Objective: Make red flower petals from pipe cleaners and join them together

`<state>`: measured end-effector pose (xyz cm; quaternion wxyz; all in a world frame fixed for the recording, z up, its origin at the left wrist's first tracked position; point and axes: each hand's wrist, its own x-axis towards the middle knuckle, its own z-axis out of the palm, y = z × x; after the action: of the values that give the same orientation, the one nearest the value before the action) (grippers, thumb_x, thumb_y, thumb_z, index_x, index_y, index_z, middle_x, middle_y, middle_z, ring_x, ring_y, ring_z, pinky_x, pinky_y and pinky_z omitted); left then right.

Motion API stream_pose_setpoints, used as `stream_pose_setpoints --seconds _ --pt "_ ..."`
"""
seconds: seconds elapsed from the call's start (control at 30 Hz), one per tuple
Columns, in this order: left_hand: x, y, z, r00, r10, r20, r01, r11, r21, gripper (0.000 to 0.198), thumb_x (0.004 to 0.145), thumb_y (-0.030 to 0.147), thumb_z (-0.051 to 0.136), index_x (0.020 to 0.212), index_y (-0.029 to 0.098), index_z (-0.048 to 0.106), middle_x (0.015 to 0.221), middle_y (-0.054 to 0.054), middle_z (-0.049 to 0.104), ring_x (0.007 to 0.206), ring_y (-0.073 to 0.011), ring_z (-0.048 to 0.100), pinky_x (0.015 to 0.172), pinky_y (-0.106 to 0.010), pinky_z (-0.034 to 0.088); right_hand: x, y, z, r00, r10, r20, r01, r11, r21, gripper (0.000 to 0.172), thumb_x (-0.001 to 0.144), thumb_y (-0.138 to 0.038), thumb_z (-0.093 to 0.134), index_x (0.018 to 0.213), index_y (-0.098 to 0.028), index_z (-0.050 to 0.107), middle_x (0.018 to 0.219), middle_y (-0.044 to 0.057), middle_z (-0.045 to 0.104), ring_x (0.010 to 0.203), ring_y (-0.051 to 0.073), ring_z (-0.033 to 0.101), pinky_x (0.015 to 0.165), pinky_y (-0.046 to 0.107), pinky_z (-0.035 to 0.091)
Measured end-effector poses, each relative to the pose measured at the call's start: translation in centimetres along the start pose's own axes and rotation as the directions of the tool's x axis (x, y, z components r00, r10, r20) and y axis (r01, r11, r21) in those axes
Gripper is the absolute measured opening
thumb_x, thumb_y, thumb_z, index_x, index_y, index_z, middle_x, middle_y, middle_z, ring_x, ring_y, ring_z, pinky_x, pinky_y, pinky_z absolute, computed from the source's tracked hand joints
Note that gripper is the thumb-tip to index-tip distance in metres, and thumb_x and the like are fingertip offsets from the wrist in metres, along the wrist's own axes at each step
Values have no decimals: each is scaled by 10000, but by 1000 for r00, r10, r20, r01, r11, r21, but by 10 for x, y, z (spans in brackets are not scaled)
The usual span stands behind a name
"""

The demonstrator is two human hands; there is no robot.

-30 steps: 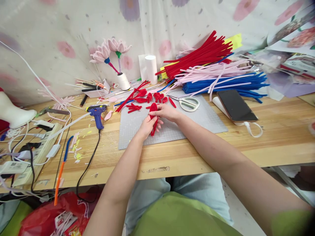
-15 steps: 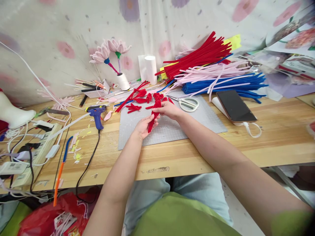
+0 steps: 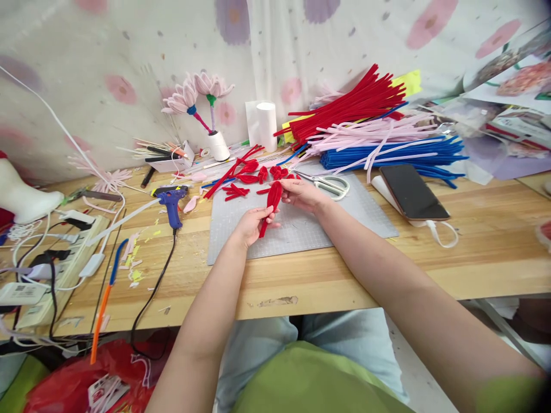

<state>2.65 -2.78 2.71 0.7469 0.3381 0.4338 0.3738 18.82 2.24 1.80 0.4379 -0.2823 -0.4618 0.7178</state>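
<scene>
A red pipe-cleaner petal (image 3: 274, 195) is held upright above the grey cutting mat (image 3: 297, 232). My left hand (image 3: 253, 225) pinches its lower end, and a short red stem sticks out below the fingers. My right hand (image 3: 301, 193) has its thumb and fingertips at the petal's upper right edge. Just behind, several red looped petals (image 3: 248, 167) and short red pieces (image 3: 236, 191) lie on the mat. Scissors (image 3: 333, 184) with pale handles rest behind my right hand, their blades partly hidden.
Bundles of red (image 3: 353, 106), pink and blue pipe cleaners (image 3: 387, 156) lie at the back right, near a phone (image 3: 413, 192). At left are a blue glue gun (image 3: 172, 206) with its cord and a power strip (image 3: 71, 269). Pink flowers stand in a white spool (image 3: 218, 146).
My right hand has shifted slightly right, from covering the petal's top to its edge, so more of the petal shows. My left hand keeps its hold. The view has tilted a little.
</scene>
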Motion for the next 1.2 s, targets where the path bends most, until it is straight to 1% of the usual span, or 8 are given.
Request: stream_pose_setpoints --seconds 0.2,0.33,0.47,0.63,0.8,1.0,1.1,1.2 --pt "1 0 -1 997 -74 36 73 997 14 143 815 139 510 788 54 623 566 31 475 434 -10 425 536 -189 527 6 7 -4 997 23 -68 -18 998 67 295 599 -344 724 773 -119 645 534 -46 441 488 43 326 454 203 259" --pt "2 1 -2 993 -115 35 114 993 38 170 822 149 497 757 52 621 547 30 463 425 -12 419 480 -171 503 8 10 -2 992 -17 -124 28 996 90 275 538 -301 761 673 -127 597 538 -46 451 485 37 329 438 197 237" --pt "2 1 -2 995 -95 40 94 995 30 160 818 148 502 778 52 624 557 31 473 419 -9 405 494 -179 510 9 11 0 979 -37 -201 53 996 74 256 539 -278 753 628 -135 561 511 -54 415 475 38 311 426 200 211" --pt "2 2 -2 994 -104 24 102 993 60 156 816 148 505 781 56 626 560 27 481 428 -17 418 496 -182 506 11 12 2 971 -33 -238 51 996 69 227 538 -258 737 615 -134 563 510 -47 428 457 38 289 416 214 180" --pt "4 -1 -1 998 -45 39 43 997 59 147 804 165 535 796 57 634 576 20 504 448 -19 430 529 -201 523 13 12 5 953 -85 -292 101 994 41 216 571 -249 710 596 -148 521 494 -60 394 411 28 226 399 221 124" --pt "6 -6 1 999 11 46 -13 999 50 144 784 191 572 783 65 641 604 7 542 473 -22 450 560 -217 535 12 13 10 948 -118 -294 125 992 4 288 658 -337 678 605 -170 450 475 -82 308 392 30 155 389 224 105" --pt "5 -7 3 998 65 -8 -64 996 59 124 774 170 577 757 63 638 614 2 559 472 -22 455 544 -219 535 12 16 9 950 -137 -279 150 988 25 275 655 -356 683 637 -166 484 479 -82 308 404 35 176 394 216 142" --pt "4 -5 5 994 81 -70 -76 995 71 120 773 162 575 738 63 634 599 0 561 469 -27 466 524 -214 531 11 16 8 969 -121 -217 132 990 40 263 643 -380 686 708 -161 555 518 -61 389 439 43 255 417 209 201"
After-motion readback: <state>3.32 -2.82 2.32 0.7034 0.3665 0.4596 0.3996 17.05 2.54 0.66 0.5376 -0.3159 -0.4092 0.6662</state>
